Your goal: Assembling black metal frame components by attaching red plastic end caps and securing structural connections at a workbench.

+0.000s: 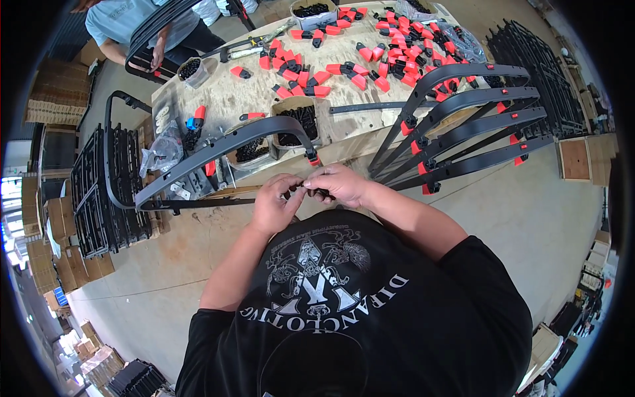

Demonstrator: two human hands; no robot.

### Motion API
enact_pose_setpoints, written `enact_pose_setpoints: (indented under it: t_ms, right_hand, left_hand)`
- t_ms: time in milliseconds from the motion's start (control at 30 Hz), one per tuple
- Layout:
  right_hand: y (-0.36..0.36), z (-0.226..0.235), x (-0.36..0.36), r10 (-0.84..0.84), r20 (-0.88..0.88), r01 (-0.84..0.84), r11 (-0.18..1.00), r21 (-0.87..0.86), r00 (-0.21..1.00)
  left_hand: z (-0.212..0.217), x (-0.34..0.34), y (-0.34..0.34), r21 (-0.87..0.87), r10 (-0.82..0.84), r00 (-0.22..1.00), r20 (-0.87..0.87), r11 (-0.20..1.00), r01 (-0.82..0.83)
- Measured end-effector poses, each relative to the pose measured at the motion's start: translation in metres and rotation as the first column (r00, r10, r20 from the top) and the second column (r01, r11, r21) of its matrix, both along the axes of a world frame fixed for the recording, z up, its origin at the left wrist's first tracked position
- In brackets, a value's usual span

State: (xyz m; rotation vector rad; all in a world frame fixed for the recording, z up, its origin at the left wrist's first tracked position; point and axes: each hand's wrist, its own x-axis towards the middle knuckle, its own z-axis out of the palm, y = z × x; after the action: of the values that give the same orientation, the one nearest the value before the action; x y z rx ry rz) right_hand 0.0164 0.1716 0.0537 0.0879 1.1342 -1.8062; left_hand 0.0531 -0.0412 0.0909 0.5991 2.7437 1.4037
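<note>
Both hands, left hand [276, 204] and right hand [340, 184], pinch a small black part [305, 189] together below the bench [231, 99] edge.

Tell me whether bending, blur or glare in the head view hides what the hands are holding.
Head view: fisheye bends the workbench edges and darkens the corners; light is even, without glare; left hand and right hand are sharp, but the small black part between them is too small to identify.

Four curved black bars [463, 99] lean fanned at the table [231, 99]; one more [225, 142] lies across it. Three tubs of black screws [297, 122], dozens of red clips [397, 56].
</note>
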Motion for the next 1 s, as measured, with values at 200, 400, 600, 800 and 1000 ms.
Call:
enact_pose_setpoints:
  t_ms: [200, 400, 600, 800, 1000]
  right_hand:
    - [0.003, -0.045, -0.019, -0.085, -0.412, 0.299, 0.820, 0.488, 0.907]
    - [0.000, -0.024, -0.043, 0.364, -0.717, 0.400, 0.640, 0.656, 0.594]
    - [-0.007, -0.015, -0.044, 0.493, -0.684, 0.394, 0.570, 0.721, 0.537]
    - [-0.007, -0.018, -0.048, 0.520, -0.670, 0.363, 0.575, 0.733, 0.530]
    - [-0.006, -0.022, -0.049, 0.494, -0.694, 0.378, 0.595, 0.709, 0.524]
  left_hand:
    - [-0.051, -0.033, 0.007, 0.148, 0.184, 0.721, 0.668, 0.917, -0.371]
    - [-0.095, -0.058, 0.019, 0.288, 0.081, 0.540, 0.838, 0.774, -0.563]
    - [-0.094, -0.062, 0.026, 0.329, 0.018, 0.510, 0.860, 0.744, -0.581]
    - [-0.109, -0.068, 0.017, 0.403, -0.186, 0.388, 0.903, 0.683, -0.610]
    - [-0.106, -0.064, 0.018, 0.459, -0.133, 0.527, 0.839, 0.693, -0.556]
